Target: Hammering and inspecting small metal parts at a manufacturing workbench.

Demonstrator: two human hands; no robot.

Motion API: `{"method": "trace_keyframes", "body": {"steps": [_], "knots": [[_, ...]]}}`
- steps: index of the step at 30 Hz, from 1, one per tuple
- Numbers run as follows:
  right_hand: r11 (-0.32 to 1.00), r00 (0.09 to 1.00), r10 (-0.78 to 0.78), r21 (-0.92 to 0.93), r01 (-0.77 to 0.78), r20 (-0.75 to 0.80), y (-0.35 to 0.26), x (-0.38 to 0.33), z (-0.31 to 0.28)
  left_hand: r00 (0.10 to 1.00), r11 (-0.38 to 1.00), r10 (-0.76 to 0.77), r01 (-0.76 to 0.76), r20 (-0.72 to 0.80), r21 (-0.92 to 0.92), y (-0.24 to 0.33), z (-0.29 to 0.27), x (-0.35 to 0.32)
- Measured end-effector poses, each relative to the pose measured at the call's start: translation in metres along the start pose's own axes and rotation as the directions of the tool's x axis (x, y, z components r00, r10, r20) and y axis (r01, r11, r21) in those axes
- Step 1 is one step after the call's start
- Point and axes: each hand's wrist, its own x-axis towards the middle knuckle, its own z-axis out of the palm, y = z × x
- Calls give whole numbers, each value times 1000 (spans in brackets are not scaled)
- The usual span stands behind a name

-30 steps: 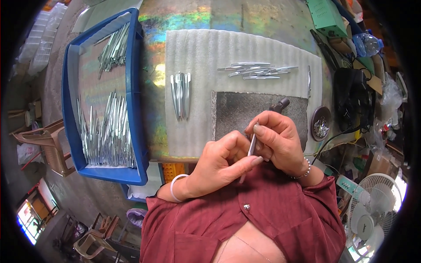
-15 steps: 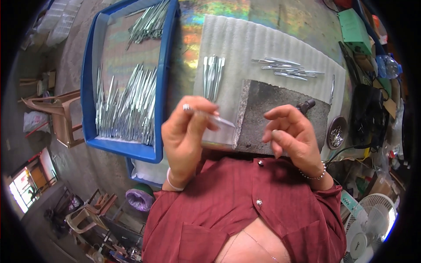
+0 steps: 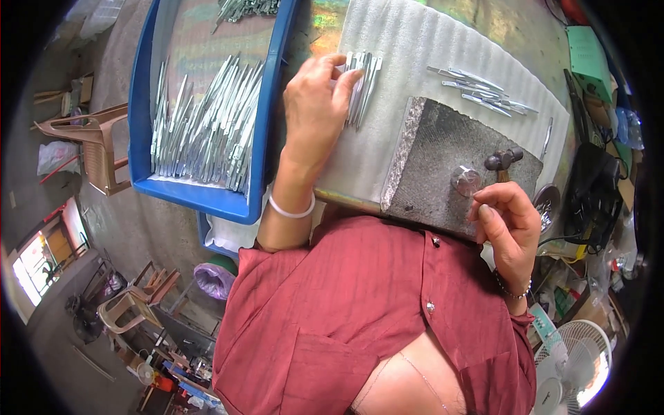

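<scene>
My left hand (image 3: 319, 97) is at the upper end of a small bundle of thin silvery metal strips (image 3: 362, 93) on white foam sheeting (image 3: 398, 41). Its thumb and forefinger close on a strip at the bundle's left side; the fingertips are partly hidden. Over the near right part of a dark stone block (image 3: 439, 142), my right hand (image 3: 513, 225) has curled fingers, thumb and forefinger together. Whatever they pinch, if anything, is too small to make out. A clear round disc (image 3: 467, 181) and a hammer (image 3: 503, 160) lie on the block beside that hand.
A blue tray (image 3: 197, 198) at left holds many metal strips. Another loose group of strips (image 3: 484, 91) lies beyond the block, with a single strip (image 3: 548, 137) to the right. A round dish (image 3: 546, 207) of small shiny pieces sits behind my right hand. A fan (image 3: 574, 363) stands lower right.
My left hand has moved away from me with a metal strip to the bundle. My right hand has drawn right and nearer me, uncovering the round disc. The view has shifted.
</scene>
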Motion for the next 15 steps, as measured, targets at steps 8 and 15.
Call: {"method": "trace_keyframes", "body": {"steps": [8, 15], "knots": [[923, 951, -246, -345, 171, -187, 15, 2, -15, 969, 980, -175, 188, 177, -60, -3, -33, -61], [708, 918, -375, -680, 191, -132, 19, 1, -16, 995, 1000, 17, -18, 103, 13, -16, -18, -66]]}}
